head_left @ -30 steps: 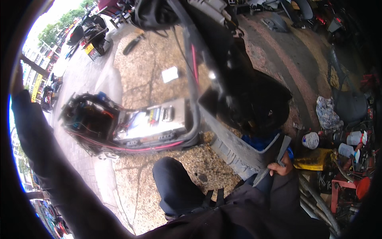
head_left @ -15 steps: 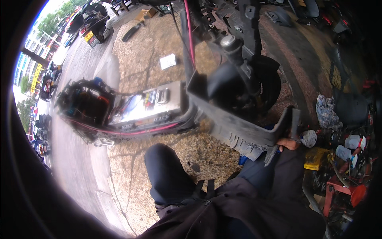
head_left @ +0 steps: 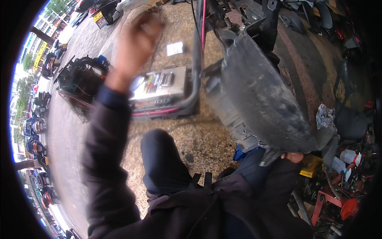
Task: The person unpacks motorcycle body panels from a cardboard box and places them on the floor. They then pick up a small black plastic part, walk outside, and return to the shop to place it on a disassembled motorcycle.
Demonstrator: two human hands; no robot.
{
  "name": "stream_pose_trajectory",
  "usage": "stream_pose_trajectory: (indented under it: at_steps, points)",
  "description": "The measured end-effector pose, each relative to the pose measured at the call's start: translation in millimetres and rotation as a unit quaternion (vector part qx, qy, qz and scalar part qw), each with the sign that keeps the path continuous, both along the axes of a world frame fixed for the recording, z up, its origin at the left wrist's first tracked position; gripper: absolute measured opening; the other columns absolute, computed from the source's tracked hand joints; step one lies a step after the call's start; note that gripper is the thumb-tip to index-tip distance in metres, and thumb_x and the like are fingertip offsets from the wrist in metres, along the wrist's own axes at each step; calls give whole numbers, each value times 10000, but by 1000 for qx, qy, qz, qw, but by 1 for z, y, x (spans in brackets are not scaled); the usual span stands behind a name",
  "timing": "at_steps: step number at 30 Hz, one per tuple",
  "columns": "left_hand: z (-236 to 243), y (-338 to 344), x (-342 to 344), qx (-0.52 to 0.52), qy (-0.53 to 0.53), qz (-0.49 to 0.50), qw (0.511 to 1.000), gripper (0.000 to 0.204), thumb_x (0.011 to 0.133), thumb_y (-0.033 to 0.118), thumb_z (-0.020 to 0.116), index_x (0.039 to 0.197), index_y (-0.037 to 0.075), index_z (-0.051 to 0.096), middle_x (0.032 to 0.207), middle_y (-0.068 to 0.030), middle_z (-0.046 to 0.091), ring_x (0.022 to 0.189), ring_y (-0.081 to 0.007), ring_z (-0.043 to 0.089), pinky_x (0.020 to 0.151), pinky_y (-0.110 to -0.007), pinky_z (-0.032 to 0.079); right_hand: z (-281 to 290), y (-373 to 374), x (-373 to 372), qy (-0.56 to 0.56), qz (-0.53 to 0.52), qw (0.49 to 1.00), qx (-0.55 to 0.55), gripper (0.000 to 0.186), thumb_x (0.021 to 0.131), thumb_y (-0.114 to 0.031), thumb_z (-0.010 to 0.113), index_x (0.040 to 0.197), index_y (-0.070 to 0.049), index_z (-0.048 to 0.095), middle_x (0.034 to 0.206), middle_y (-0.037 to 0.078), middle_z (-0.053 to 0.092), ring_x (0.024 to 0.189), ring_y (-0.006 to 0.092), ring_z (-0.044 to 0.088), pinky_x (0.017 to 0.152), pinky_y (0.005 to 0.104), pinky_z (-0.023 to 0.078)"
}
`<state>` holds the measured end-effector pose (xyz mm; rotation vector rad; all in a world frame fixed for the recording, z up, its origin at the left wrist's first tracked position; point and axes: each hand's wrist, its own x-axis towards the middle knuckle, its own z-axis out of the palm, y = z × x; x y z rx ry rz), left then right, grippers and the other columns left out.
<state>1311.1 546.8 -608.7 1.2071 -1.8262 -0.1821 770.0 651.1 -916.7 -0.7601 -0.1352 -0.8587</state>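
My left hand (head_left: 135, 49), smeared by motion, is raised over the ground beyond the scooter frame; its fingers are too blurred to read. The right hand (head_left: 293, 157) grips the near edge of a large, scuffed black plastic panel (head_left: 262, 87), with only a few fingers showing beneath it. This panel stands tilted in front of my right knee, its broad face toward the left hand. A grey, ribbed plastic piece (head_left: 234, 119) lies along its lower left side. To the left is the stripped scooter frame (head_left: 195, 85), holding a silver metal box (head_left: 175, 87), partly behind my left forearm.
A white card (head_left: 174, 48) lies on the stone ground beyond the frame. Rightward are a crumpled rag (head_left: 326, 117), a yellow container (head_left: 310, 166), white bottles (head_left: 348, 155) and a red metal stand (head_left: 328, 199) among scattered tools. Parked scooters (head_left: 34, 147) line the street at far left.
My left hand and forearm have come into view over the frame. The right hand has turned the black panel up, so its broad outer face now shows.
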Motion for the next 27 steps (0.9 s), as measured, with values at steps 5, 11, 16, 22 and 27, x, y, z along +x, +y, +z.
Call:
stream_pose_trajectory:
  at_steps: [5,11,16,22,27]
  points:
    - [-145,13,-36,225,216,7,950,471,932,163,595,1335,-20,434,1098,-125,610,947,-155,585,848,-273,481,29,38,91,221,-288,931,-36,317,901,-193,570,1170,-48,484,1195,205,522,852,320,605,576,445,558]
    - [-250,49,-67,291,232,52,927,521,910,210,584,1329,-51,418,1227,-189,549,1109,-247,543,920,-350,454,82,68,170,124,-251,959,48,278,848,-188,678,977,-8,509,913,217,578,664,273,619,578,397,537]
    - [-284,93,-81,331,328,91,880,430,860,204,565,1191,-67,519,1119,-247,613,1045,-326,603,924,-378,461,93,69,149,169,-232,957,-37,402,817,-279,727,943,30,502,817,163,560,627,245,602,610,325,518]
    - [-303,114,-103,349,341,131,863,325,878,206,557,1065,-58,580,928,-219,671,859,-273,662,779,-365,512,112,-20,80,229,-32,971,-68,388,800,-216,754,968,18,495,852,168,565,813,294,608,721,384,528]
    - [-306,106,-95,300,351,211,861,280,886,168,593,1046,-58,556,924,-196,680,848,-251,671,770,-351,526,106,-57,72,420,-158,884,132,327,753,-32,733,945,-6,469,816,136,547,768,243,585,386,266,471]
